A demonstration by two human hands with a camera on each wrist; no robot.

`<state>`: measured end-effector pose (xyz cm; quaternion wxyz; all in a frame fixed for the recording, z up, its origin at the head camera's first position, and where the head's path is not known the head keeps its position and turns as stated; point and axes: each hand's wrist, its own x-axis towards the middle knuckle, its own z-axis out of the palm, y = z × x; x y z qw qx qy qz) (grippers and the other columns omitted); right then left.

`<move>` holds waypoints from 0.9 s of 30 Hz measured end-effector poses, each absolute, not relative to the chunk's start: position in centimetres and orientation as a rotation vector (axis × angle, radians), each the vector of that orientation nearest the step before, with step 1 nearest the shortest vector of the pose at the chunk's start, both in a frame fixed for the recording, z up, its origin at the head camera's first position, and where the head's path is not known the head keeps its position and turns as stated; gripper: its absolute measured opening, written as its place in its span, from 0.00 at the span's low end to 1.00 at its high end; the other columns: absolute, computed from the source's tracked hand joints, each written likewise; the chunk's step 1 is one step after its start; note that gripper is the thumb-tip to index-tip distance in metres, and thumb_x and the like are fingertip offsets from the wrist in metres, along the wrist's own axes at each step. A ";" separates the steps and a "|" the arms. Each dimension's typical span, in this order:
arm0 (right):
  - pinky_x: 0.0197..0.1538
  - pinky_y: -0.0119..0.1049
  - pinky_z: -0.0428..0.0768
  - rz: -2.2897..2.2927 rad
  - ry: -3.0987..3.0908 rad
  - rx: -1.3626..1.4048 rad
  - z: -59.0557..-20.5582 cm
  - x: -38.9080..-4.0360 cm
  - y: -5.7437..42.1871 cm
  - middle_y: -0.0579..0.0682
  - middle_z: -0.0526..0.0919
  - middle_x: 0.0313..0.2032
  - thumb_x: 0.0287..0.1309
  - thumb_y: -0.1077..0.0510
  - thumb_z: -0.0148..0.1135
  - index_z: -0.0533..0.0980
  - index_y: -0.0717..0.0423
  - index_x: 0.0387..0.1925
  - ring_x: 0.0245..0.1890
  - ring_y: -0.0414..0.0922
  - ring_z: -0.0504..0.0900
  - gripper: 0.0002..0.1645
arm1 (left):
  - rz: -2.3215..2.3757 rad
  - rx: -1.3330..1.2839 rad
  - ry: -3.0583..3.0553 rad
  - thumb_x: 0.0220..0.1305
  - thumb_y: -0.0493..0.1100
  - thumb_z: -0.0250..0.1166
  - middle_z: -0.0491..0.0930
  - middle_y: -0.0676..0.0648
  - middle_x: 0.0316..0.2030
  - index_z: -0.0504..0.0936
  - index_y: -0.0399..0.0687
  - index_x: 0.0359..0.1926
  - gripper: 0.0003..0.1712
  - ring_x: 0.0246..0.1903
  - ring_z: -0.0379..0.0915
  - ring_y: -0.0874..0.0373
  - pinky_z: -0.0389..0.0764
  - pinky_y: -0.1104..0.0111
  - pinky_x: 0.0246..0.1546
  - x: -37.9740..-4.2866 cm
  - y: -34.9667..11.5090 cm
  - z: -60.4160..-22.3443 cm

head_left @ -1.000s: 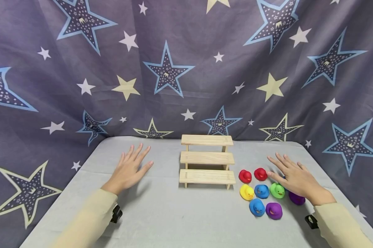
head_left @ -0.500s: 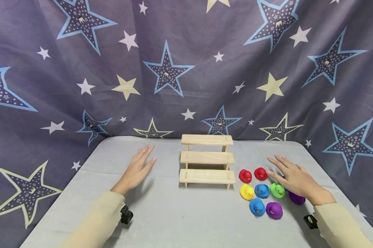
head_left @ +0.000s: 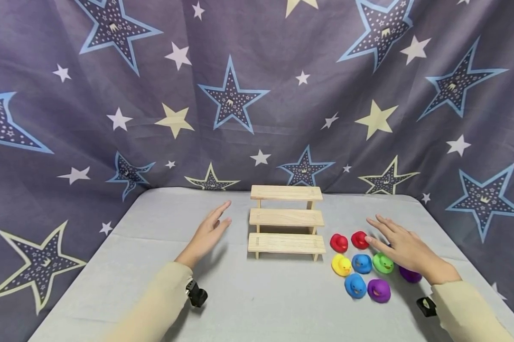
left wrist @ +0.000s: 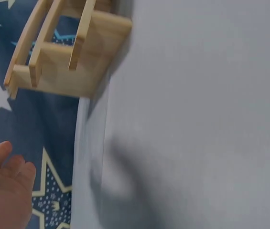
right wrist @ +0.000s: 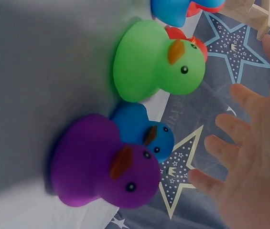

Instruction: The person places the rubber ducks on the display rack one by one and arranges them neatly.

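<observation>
My left hand [head_left: 206, 236] hovers over the table left of the wooden three-step stand [head_left: 285, 242], fingers extended and nothing in them. At the right, my right hand [head_left: 408, 247] is held above the rubber ducks with its fingers spread and holding nothing. Closest to it are a green duck [right wrist: 139, 62], a purple duck [right wrist: 87, 162] and a blue duck [right wrist: 132, 121] partly behind the purple one. Its thumb overlaps a red duck [head_left: 359, 240] in the head view. The hand covers part of the ducks beneath it there.
More ducks stand right of the stand: a red duck [head_left: 339, 242], a yellow duck [head_left: 341, 265], two blue ones and a nearer purple duck [head_left: 379, 290]. A grey cloth covers the table [head_left: 257, 304]. Behind hangs a star-patterned curtain [head_left: 257, 118].
My left hand has moved right toward the stand and turned more edge-on. My right hand has barely shifted. The ducks and the stand stay where they were.
</observation>
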<state>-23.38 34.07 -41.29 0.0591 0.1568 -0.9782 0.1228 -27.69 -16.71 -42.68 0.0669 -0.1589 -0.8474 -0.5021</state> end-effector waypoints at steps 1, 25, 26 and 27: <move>0.60 0.79 0.60 0.381 -2.962 0.477 -41.3 -23.4 34.1 0.68 0.60 0.72 0.70 0.35 0.53 0.64 0.53 0.74 0.70 0.70 0.58 0.41 | -1.559 -0.462 -2.551 0.78 0.45 0.54 0.57 0.41 0.75 0.60 0.48 0.77 0.31 0.73 0.53 0.42 0.57 0.49 0.74 -27.7 -16.4 -42.7; 0.61 0.77 0.65 0.682 -2.864 0.651 -41.4 -23.6 33.0 0.69 0.62 0.70 0.66 0.43 0.63 0.68 0.62 0.69 0.68 0.70 0.60 0.39 | -2.345 -0.294 -2.128 0.74 0.34 0.52 0.58 0.37 0.74 0.57 0.39 0.77 0.33 0.69 0.62 0.43 0.71 0.57 0.68 -28.1 -10.6 -44.4; 0.60 0.77 0.66 0.687 -2.862 0.654 -41.5 -23.7 33.0 0.69 0.63 0.70 0.66 0.43 0.63 0.68 0.62 0.69 0.68 0.70 0.61 0.39 | -2.370 -0.280 -2.115 0.75 0.34 0.52 0.57 0.36 0.74 0.56 0.38 0.77 0.33 0.69 0.62 0.43 0.71 0.56 0.68 -28.2 -10.5 -44.4; 0.60 0.77 0.66 0.692 -2.857 0.657 -41.5 -23.7 32.9 0.69 0.63 0.70 0.66 0.44 0.63 0.68 0.62 0.69 0.68 0.70 0.61 0.39 | -2.399 -0.264 -2.097 0.75 0.34 0.51 0.56 0.36 0.74 0.55 0.37 0.77 0.33 0.69 0.61 0.43 0.71 0.58 0.68 -28.3 -10.3 -44.5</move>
